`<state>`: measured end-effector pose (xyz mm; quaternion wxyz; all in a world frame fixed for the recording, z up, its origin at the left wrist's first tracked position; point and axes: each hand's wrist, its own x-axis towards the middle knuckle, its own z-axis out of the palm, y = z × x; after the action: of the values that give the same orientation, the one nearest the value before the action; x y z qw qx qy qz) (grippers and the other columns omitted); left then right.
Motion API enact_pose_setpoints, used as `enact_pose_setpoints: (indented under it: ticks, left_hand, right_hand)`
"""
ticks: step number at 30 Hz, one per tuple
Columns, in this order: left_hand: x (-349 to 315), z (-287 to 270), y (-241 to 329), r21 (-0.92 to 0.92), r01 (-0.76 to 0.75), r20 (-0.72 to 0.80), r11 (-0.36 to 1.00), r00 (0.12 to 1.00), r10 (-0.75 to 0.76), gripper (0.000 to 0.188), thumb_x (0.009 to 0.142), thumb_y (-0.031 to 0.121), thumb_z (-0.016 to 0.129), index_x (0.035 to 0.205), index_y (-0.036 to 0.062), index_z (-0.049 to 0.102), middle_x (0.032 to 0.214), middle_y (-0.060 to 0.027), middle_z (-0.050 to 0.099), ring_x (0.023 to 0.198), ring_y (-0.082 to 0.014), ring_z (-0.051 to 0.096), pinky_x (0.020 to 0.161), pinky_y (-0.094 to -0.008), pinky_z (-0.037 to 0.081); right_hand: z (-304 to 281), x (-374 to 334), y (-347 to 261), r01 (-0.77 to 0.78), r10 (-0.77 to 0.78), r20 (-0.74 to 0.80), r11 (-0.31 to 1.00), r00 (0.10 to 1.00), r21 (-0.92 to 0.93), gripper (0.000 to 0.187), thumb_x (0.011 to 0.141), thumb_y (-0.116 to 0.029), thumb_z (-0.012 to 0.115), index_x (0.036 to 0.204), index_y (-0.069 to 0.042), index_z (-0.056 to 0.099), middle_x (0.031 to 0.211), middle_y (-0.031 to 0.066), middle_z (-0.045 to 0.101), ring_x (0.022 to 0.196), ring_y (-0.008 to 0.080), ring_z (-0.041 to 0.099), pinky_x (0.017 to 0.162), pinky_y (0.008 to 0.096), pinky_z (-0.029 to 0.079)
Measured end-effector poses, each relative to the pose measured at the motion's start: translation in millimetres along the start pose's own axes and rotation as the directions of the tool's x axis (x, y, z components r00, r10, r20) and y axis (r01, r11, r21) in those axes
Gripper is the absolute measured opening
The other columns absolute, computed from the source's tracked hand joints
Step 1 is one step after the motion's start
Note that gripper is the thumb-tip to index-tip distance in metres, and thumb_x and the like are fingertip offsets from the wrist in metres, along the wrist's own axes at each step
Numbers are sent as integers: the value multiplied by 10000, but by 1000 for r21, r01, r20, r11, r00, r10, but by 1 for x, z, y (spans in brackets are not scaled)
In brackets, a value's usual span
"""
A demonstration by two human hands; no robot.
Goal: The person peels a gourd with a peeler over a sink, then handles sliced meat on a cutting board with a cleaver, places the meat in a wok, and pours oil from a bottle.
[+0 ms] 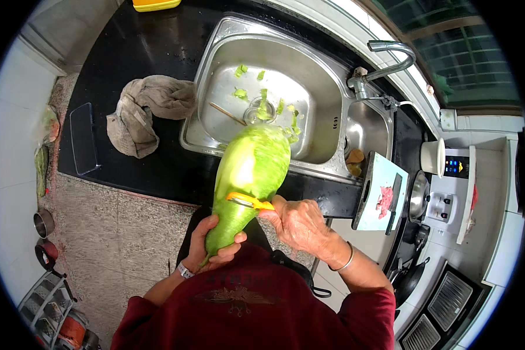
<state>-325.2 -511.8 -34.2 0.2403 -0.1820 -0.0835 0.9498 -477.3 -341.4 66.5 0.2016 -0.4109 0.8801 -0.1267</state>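
Note:
A large green bottle gourd (pixel 262 157) lies between my body and the sink, its wide end over the sink's near edge. Pale stripes show where its skin is off. My left hand (pixel 216 239) is wrapped round the narrow stem end. In my right hand (pixel 300 224) is a yellow vegetable peeler (pixel 245 200), closed in the fingers, with its head against the gourd's neck. Green peelings (pixel 263 108) are scattered on the bottom of the steel sink (pixel 216 64), mostly round the drain.
A thin brown stick (pixel 227 114) lies in the sink below the tap (pixel 391 64). To the left, a grey cloth (pixel 146 111) rests on the black counter (pixel 128 52). At right, a cutting board (pixel 367 204) bears pink chopped meat (pixel 384 201) and a knife (pixel 394 204).

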Motion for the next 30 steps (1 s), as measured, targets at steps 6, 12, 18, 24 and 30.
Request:
enact_pose_setpoints:
  ticks: [6,12,18,24,30]
  left_hand:
    - [0,-14,-7,10,-55,-14,998,998,55,616,969,538,472,1340,46,459,954,-157,554,485,-106,461,356,-202,338]
    - [4,-5,-6,82,-54,24,995,998,52,623,968,514,492,1348,22,447,945,-160,549,487,-110,468,356,-200,336]
    - [4,-15,-10,28,-83,66,996,994,81,622,969,529,481,1330,23,458,928,-154,545,492,-108,474,353,-202,334]
    - [10,-16,-14,-79,-37,127,996,991,47,642,974,557,451,1370,52,453,926,-151,536,477,-106,436,339,-212,325]
    - [8,-12,-10,-288,-9,245,957,966,83,664,972,579,448,1376,51,446,923,-123,536,449,-90,414,341,-210,330]
  right_hand:
    - [-36,71,73,-465,487,56,858,872,-220,487,1023,-400,492,811,4,662,647,241,628,593,403,649,546,476,524]
    - [-45,46,37,-300,300,-2,954,954,14,487,1028,-427,466,879,-8,663,731,251,657,676,458,645,608,520,523]
    - [-26,48,32,-188,197,128,979,972,-79,474,1024,-426,473,899,1,634,661,248,630,664,424,667,606,505,535]
    - [-35,53,106,-437,425,-151,897,893,-59,453,1024,-391,492,921,28,632,718,295,628,723,486,636,648,546,508]
    - [-13,-1,0,28,-29,125,1000,992,10,436,1003,-407,539,813,-15,548,537,188,556,493,399,597,460,494,461]
